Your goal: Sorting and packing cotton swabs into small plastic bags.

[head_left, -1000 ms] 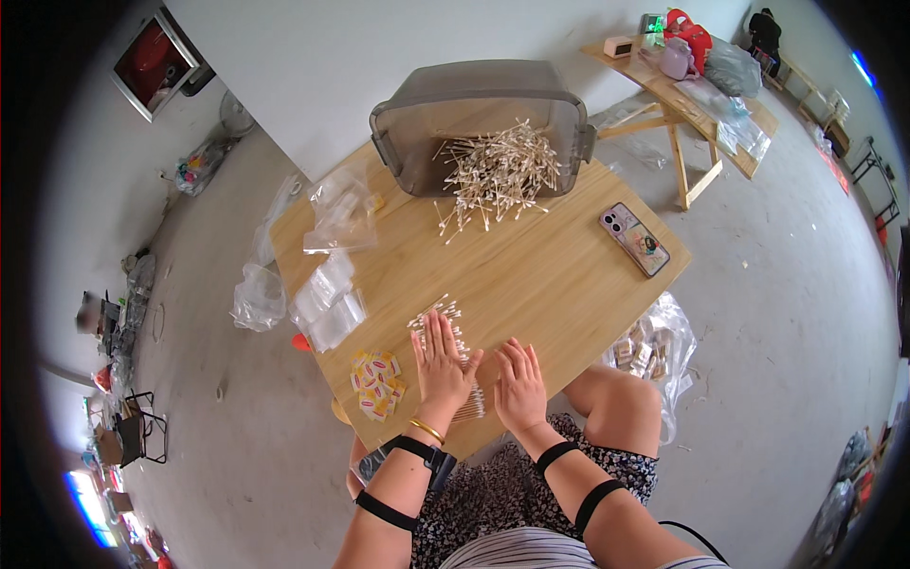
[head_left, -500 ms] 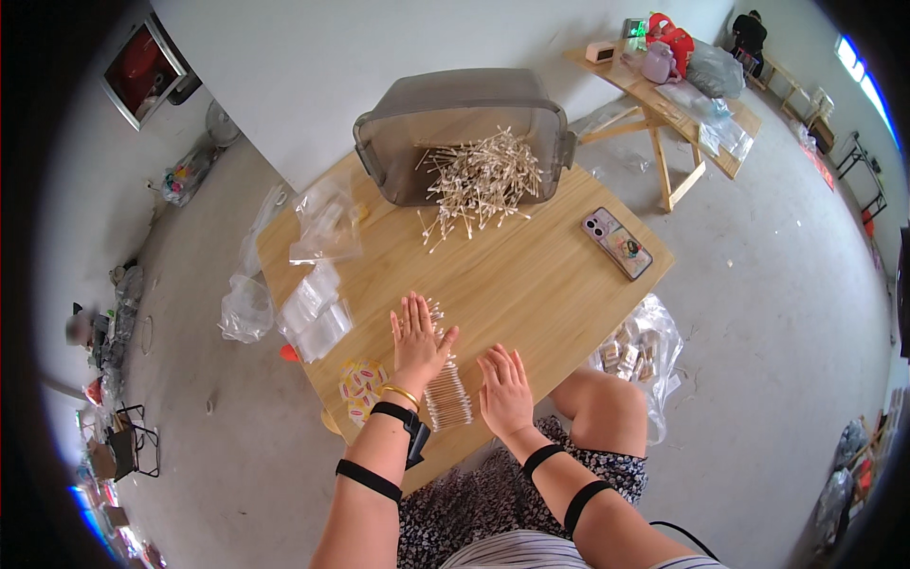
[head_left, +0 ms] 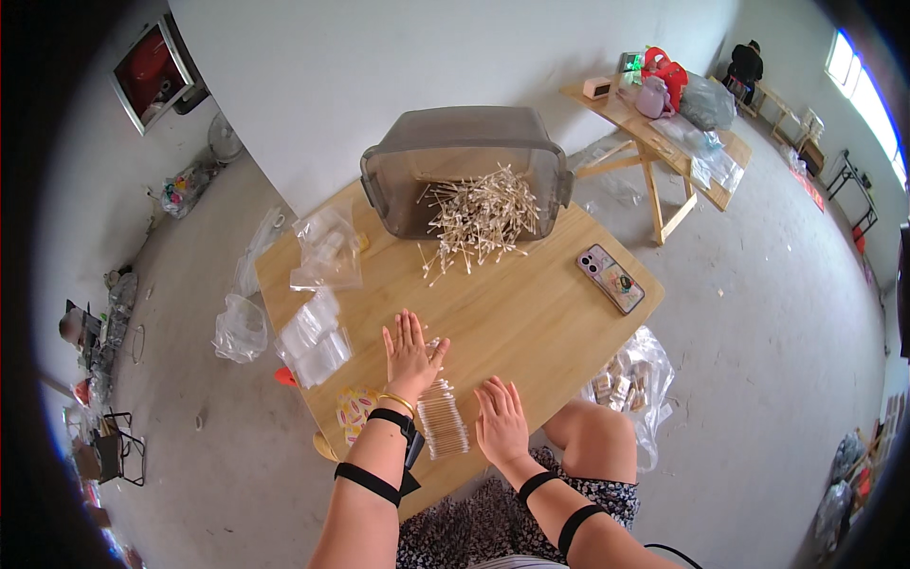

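A row of cotton swabs [head_left: 442, 423] lies side by side on the wooden table, close to its near edge. My left hand [head_left: 410, 361] is held flat, fingers stretched, over the far end of that row and hides part of it. To the right of the row, my right hand [head_left: 501, 423] rests palm down by the table edge with its fingers extended and nothing in them. Farther back, a loose heap of cotton swabs [head_left: 488, 213] spills out of a grey translucent plastic bin [head_left: 393, 194] tipped on its side.
Clear plastic bags [head_left: 316, 343] lie at the table's left, with yellow-and-pink printed pieces [head_left: 354, 410] nearer me. A phone [head_left: 611, 278] sits at the right edge. Below hangs a bag of small packs [head_left: 633, 379]. Another wooden table [head_left: 654, 142] stands far right; a person sits beyond.
The whole view has tilted, so the table and bin sit lower in the picture. My left hand has shifted slightly toward the far end of the swab row; my right hand stays nearly put.
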`<control>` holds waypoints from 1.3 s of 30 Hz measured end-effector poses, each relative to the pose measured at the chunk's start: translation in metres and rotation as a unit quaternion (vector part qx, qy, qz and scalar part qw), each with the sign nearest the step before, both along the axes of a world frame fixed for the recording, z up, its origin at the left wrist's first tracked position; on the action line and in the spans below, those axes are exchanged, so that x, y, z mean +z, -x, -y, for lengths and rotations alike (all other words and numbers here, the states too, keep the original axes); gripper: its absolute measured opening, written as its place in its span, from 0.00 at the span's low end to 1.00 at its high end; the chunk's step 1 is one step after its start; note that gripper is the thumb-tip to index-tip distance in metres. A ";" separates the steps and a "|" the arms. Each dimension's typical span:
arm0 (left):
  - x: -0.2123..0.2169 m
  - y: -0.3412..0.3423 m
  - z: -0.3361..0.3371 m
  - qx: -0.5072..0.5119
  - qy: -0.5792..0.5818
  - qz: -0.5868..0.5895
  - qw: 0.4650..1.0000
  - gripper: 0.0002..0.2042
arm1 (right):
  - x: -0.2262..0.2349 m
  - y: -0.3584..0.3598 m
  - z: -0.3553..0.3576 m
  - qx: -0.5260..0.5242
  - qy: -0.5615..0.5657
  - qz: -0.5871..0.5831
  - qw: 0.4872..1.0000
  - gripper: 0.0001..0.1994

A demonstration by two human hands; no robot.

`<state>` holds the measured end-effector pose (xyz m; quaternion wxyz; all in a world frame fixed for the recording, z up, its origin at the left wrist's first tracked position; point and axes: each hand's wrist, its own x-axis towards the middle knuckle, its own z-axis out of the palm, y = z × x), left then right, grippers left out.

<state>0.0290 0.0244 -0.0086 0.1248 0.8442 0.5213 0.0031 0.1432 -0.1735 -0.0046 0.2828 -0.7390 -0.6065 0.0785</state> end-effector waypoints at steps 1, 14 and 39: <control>0.001 0.000 -0.002 0.001 -0.002 0.001 1.000 0.47 | 0.000 -0.001 0.000 0.002 0.002 -0.002 1.000 0.25; 0.017 0.010 0.024 -0.098 0.003 0.035 0.995 0.47 | -0.001 -0.003 0.000 0.006 0.025 0.016 1.000 0.26; -0.008 0.027 0.046 -0.108 -0.111 0.012 0.988 0.43 | -0.003 0.004 -0.002 -0.001 -0.012 0.044 0.999 0.21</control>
